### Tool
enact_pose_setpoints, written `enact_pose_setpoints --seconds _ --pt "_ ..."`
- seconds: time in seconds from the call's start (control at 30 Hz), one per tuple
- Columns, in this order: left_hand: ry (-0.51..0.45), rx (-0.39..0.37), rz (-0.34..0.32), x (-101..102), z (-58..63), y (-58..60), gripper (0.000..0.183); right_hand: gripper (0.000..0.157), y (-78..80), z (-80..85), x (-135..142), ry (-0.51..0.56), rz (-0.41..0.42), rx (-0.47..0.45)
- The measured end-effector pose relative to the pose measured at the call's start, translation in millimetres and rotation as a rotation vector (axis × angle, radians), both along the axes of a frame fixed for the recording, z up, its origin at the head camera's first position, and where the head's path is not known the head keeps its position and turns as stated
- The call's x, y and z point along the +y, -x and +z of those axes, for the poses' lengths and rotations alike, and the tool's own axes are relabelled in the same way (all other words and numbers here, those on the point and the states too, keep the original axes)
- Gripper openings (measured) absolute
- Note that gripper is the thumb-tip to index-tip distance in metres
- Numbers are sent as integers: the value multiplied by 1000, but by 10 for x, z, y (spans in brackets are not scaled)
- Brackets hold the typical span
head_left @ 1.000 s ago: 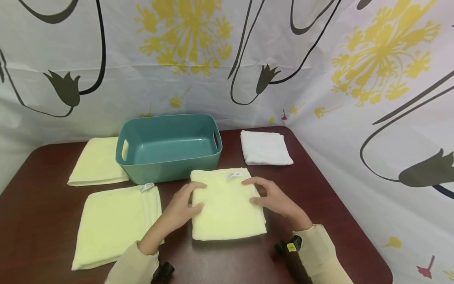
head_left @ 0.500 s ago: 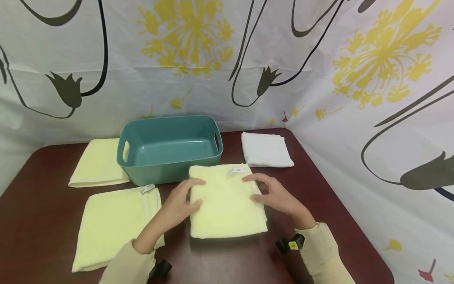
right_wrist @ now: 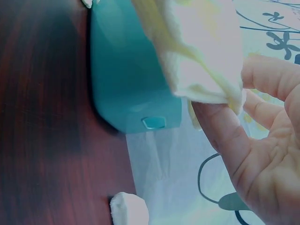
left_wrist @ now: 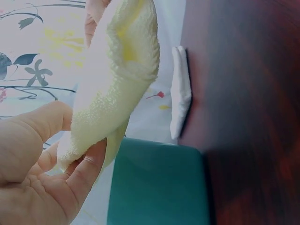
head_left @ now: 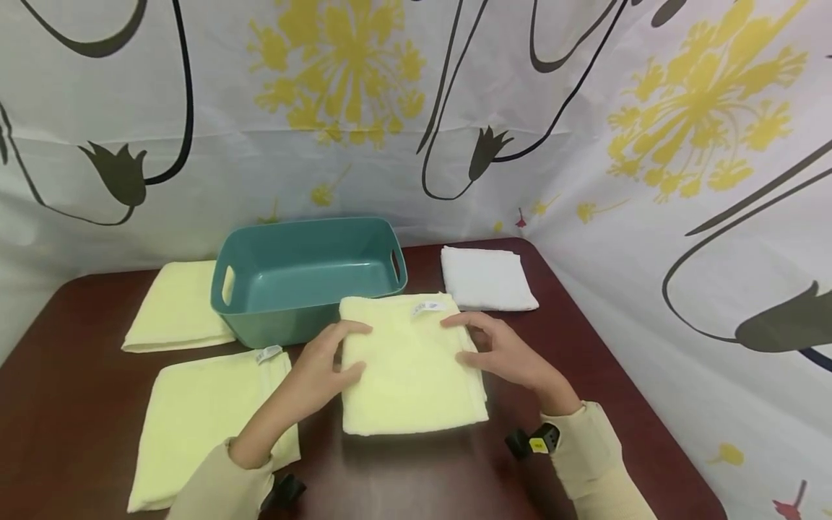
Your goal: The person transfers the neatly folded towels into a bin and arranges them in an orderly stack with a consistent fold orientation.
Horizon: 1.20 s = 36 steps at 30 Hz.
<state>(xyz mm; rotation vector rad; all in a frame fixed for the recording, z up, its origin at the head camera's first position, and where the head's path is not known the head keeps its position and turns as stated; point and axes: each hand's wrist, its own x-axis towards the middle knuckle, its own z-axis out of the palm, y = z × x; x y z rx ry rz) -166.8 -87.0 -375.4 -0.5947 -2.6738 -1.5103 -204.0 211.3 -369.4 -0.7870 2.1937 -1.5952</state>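
2 hands (head_left: 323, 361) (head_left: 507, 352), fingers (left_wrist: 88, 165) pinching a folded yellow towel (head_left: 411, 372), teal bin (head_left: 279, 326) just beyond

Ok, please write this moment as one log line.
left hand: grips folded yellow towel; right hand: grips opposite side; towel: held above table

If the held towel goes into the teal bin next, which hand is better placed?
Likely the left hand: it grips the held yellow towel at its left edge, in front of the teal bin. The right hand grips the opposite edge, farther from the bin.
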Motion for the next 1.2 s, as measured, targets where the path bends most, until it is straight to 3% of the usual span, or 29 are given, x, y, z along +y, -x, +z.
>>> enact_pose_setpoints --seconds 0.3,0.63,0.83,1.2 --pt "-6 48 -5 -52 108 18 43 44 33 126 -61 7 17 14" --pt "-12 40 -17 -129 181 88 42 44 127 224 -126 -11 32 37" --pt "-13 15 -17 -221 238 135 44 44 194 289 -220 -18 56 41" --pt "4 67 -28 -410 315 232 44 43 310 374 -397 -15 47 82"
